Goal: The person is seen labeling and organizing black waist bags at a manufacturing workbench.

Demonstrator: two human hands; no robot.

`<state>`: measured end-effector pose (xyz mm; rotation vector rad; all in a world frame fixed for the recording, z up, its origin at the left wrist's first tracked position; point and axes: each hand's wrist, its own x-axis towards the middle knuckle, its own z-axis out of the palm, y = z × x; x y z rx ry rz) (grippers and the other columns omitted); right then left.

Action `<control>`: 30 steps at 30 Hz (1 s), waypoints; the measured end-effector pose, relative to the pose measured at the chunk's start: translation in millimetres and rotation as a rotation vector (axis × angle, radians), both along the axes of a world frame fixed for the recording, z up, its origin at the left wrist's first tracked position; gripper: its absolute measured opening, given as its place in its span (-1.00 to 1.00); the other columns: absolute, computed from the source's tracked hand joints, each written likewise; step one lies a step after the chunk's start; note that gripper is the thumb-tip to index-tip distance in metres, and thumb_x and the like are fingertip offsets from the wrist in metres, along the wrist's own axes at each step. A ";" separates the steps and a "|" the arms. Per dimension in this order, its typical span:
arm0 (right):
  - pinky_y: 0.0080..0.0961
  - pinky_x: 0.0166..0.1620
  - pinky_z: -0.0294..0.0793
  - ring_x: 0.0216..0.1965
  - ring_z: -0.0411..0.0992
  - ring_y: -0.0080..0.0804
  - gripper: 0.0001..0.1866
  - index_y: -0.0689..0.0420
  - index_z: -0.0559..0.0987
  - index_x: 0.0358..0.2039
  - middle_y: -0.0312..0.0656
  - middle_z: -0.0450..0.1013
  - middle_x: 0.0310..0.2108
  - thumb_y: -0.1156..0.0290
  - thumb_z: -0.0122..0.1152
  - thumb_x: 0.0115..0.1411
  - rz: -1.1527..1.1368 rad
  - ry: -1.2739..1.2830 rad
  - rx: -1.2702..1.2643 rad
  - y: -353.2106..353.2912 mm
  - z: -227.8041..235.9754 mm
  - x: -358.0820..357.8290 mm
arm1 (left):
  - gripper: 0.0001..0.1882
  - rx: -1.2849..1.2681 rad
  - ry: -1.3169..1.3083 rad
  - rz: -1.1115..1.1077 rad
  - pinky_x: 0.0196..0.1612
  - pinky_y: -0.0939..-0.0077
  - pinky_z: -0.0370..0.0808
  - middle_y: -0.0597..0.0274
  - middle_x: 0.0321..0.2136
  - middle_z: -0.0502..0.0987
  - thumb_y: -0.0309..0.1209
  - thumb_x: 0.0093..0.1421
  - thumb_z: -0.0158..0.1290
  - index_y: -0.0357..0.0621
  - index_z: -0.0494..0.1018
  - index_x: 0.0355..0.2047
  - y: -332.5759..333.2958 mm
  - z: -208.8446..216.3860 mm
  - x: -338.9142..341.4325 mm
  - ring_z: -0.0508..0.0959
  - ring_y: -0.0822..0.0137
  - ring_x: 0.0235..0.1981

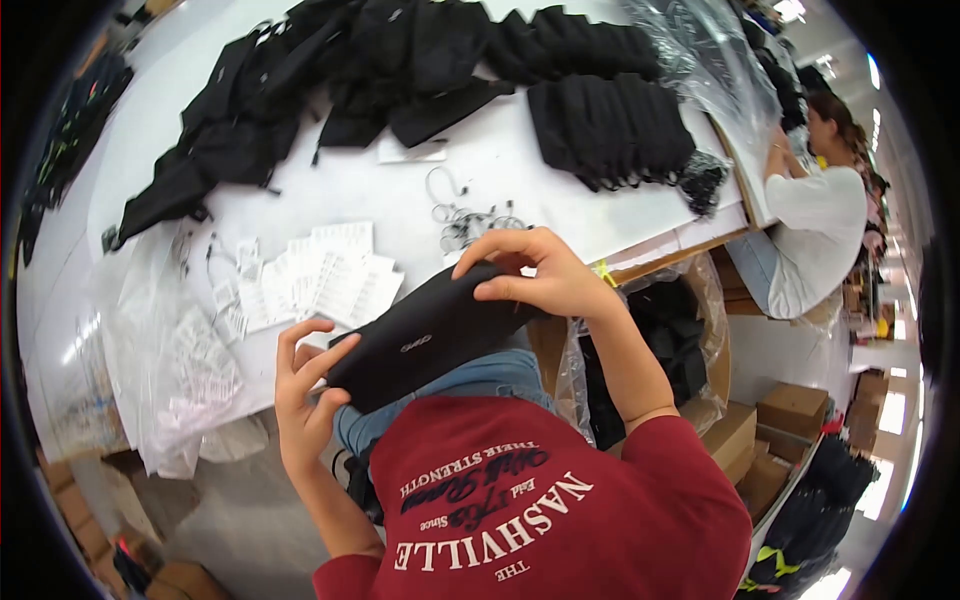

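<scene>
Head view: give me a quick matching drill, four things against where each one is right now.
1 black pouch
2 white paper tags
3 stacked black pouches
4 cardboard boxes

a on the floor, lower right
b on the table's far right
c held between both hands
d spread on the table beyond the left hand

Pairs: 1-c, 2-d, 3-b, 4-a

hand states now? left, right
Left hand: closed on the near end of the black pouch.
Right hand: closed on the pouch's far end, fingers curled over its top edge.
</scene>
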<state>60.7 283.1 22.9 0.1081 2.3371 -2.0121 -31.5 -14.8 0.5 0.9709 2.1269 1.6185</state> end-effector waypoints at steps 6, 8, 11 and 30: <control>-0.79 -0.59 0.25 -0.61 0.34 -0.73 -0.76 0.14 0.48 -0.15 -0.36 0.42 -0.46 0.51 0.23 0.14 -0.846 0.354 0.208 111.6 1.7 39.5 | -0.50 0.040 -0.030 0.134 -0.29 0.58 0.42 0.09 0.02 0.34 -0.06 0.31 -0.17 -0.24 0.45 -0.04 -7.0 -16.9 -4.9 0.46 0.42 -0.35; -0.78 -0.58 0.24 -0.58 0.38 -0.67 -0.64 0.11 0.40 -0.04 -0.33 0.41 -0.53 0.52 0.23 0.15 -0.979 0.484 0.277 152.1 -1.0 50.4 | -0.60 0.007 -0.031 0.227 -0.24 0.55 0.42 0.11 -0.04 0.40 -0.20 0.36 -0.22 -0.27 0.46 -0.12 -5.5 -17.7 -5.5 0.46 0.42 -0.35; -0.70 -0.56 0.29 -0.67 0.38 -0.62 -0.43 0.07 0.26 0.14 -0.15 0.49 -0.46 0.34 0.27 0.15 -1.297 0.480 0.647 208.0 0.2 67.2 | -0.62 0.006 -0.066 0.227 -0.25 0.56 0.41 0.11 -0.08 0.43 -0.24 0.37 -0.23 -0.29 0.46 -0.14 -9.4 -21.0 -8.6 0.47 0.41 -0.34; -0.22 -0.03 0.38 -0.08 0.41 0.11 -0.30 0.23 0.40 -0.05 0.26 0.46 -0.25 0.38 0.17 -0.37 -0.883 -0.773 1.122 395.2 -89.5 86.4 | -0.68 -0.052 -0.240 0.242 -0.20 0.60 0.36 0.20 -0.32 0.51 -0.32 0.36 -0.21 -0.32 0.46 -0.21 2.3 -14.6 -3.8 0.43 0.46 -0.34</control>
